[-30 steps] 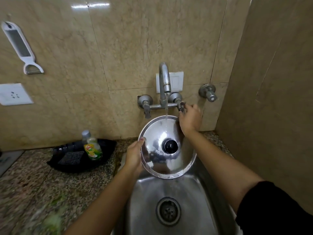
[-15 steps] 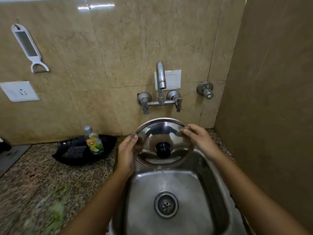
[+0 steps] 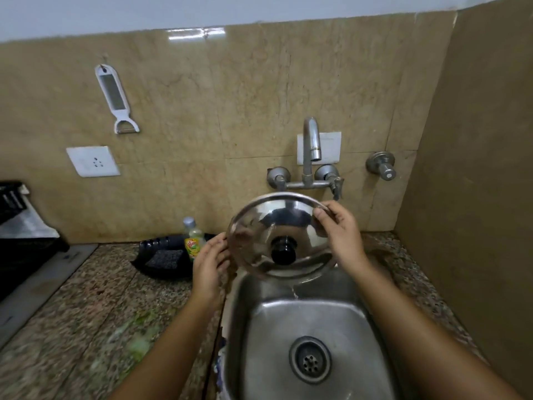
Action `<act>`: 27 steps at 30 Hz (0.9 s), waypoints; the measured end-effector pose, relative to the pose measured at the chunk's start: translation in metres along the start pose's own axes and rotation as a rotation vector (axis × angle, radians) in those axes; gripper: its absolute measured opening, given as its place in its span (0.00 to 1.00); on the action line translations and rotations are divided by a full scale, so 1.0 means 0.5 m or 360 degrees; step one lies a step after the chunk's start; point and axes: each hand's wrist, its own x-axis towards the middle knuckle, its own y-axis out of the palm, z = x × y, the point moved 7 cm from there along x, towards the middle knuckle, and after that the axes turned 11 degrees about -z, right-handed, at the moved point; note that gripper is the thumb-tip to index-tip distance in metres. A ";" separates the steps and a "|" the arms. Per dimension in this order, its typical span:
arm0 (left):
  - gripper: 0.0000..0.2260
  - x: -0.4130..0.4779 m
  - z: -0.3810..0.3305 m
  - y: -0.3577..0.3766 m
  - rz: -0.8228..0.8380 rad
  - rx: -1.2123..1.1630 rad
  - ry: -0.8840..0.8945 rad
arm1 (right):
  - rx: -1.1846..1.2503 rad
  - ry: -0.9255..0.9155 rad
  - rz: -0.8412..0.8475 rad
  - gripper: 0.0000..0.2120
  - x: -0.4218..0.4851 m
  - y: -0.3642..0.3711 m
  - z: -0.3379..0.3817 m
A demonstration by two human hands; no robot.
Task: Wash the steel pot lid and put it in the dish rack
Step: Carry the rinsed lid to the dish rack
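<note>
- At the far left edge of the speckled granite worktop (image 3: 86, 307) we see a black object, only partly in view; we cannot tell whether it is the dish rack.
- On the tiled wall hang a white plastic peeler (image 3: 116, 99) and, below it, a white wall socket (image 3: 93, 161).
- Along the back edge of the worktop, left of the sink, a black tray (image 3: 164, 259) carries a dark scrub pad (image 3: 165, 258) and a small clear bottle of yellow-green dish liquid (image 3: 193, 239).
- Our left hand (image 3: 208, 265) pinches the left rim of the round steel pot lid with the black knob (image 3: 278, 235), its grip clamped on the edge.
- The lid is held in the air over the back edge of the steel sink (image 3: 311, 327), tilted with the knob side toward us, and water runs off its lower rim into the basin.
- Above it the chrome wall tap (image 3: 310, 145) shows no stream.
- Our right hand (image 3: 341, 233) clamps the upper right rim, fingers curled over the edge.
- We judge the lid light, stiff and slippery when wet, with a thin rim; a hold on the knob, or on opposite rims as now, looks safest for the carry to the rack.
</note>
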 end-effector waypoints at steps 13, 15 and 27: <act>0.15 0.293 -0.282 -0.453 -0.0241 -0.0055 -0.0267 | 0.0855 0.0986 -0.0367 0.11 -0.056 0.576 -0.012; 0.15 0.333 -0.339 -0.546 -0.0330 -0.0026 -0.0203 | 0.0815 0.0986 -0.0324 0.10 -0.061 0.679 0.002; 0.11 0.522 -0.674 -0.945 -0.0653 0.0142 0.0266 | 0.0746 0.0762 -0.0005 0.12 -0.026 1.262 0.136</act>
